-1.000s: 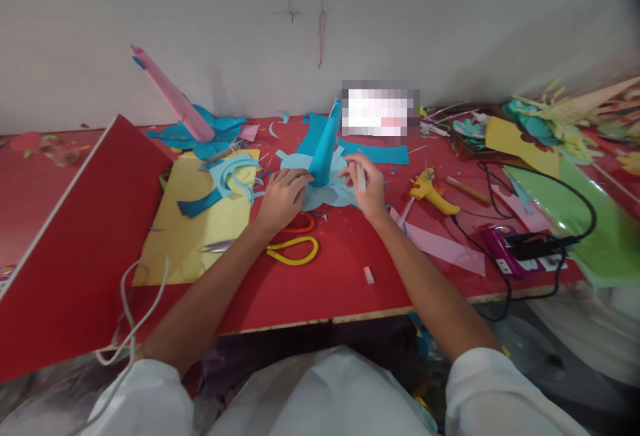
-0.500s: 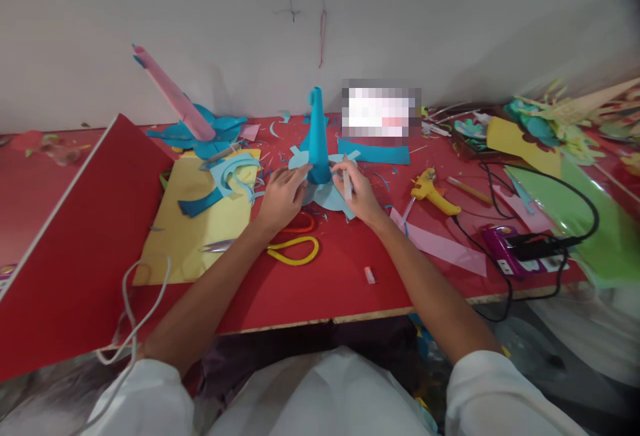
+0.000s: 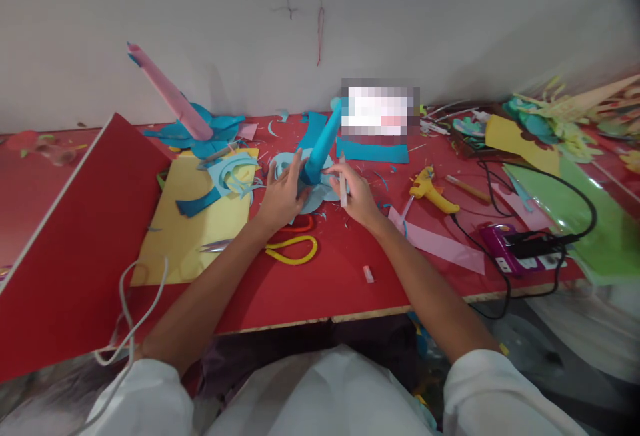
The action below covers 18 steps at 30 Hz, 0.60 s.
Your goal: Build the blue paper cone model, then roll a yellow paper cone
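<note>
A teal rolled paper cone (image 3: 327, 139) leans to the right on a light-blue petal-shaped paper base (image 3: 313, 205). My left hand (image 3: 283, 195) lies at the left of the cone's foot, fingers spread over the base. On the other side, my right hand (image 3: 357, 196) is closed on a slim whitish pen-like stick (image 3: 343, 186), whose exact kind I cannot make out. The right fingertips are close to the cone's foot; whether they touch it is unclear. Scissors (image 3: 293, 251) with yellow-and-red handles lie just below my left hand.
A yellow glue gun (image 3: 433, 193) lies right of my hands, near a pink strip (image 3: 445, 249) and a purple power strip (image 3: 517, 249) with black cables. Left are yellow sheets (image 3: 175, 229), a pink tube on blue petals (image 3: 173, 96) and a slanted red board (image 3: 85, 249). Teal scraps lie behind.
The cone has tipped from upright to leaning right, and the petal base beneath has turned. My left fingers have lifted and spread. My right hand still grips the whitish stick.
</note>
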{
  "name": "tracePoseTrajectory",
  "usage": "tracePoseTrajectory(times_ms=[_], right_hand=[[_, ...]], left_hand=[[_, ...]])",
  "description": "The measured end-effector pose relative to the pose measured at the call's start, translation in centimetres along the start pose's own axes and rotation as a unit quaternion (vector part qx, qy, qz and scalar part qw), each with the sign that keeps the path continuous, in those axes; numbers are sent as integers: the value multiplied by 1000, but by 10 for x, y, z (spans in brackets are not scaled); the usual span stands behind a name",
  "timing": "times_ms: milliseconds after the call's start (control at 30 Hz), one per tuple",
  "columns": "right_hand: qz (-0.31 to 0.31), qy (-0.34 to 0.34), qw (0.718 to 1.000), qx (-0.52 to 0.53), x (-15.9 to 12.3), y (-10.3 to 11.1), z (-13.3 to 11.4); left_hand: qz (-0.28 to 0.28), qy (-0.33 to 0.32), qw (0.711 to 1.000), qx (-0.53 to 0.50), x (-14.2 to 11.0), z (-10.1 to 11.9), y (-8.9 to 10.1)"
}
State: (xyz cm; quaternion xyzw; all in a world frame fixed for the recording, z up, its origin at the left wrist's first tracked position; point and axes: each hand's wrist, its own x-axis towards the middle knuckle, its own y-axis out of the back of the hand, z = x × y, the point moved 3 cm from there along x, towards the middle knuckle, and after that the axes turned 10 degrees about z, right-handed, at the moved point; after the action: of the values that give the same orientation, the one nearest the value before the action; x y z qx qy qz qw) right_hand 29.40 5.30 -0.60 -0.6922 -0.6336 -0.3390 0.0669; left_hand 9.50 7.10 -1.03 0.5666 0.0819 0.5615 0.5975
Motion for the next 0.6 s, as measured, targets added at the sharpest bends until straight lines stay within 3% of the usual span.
tracePoseTrajectory(times_ms=[133, 333, 600], right_hand=[[33, -42, 998, 13, 0, 1, 9], [82, -84, 989, 88, 4, 5, 18], [69, -98, 986, 116, 5, 3, 17]], left_hand=[[-10, 6, 1000, 21, 0, -3, -2], [20, 34, 998, 50, 2, -2, 5], [-40, 27, 998, 30, -1, -8, -6]])
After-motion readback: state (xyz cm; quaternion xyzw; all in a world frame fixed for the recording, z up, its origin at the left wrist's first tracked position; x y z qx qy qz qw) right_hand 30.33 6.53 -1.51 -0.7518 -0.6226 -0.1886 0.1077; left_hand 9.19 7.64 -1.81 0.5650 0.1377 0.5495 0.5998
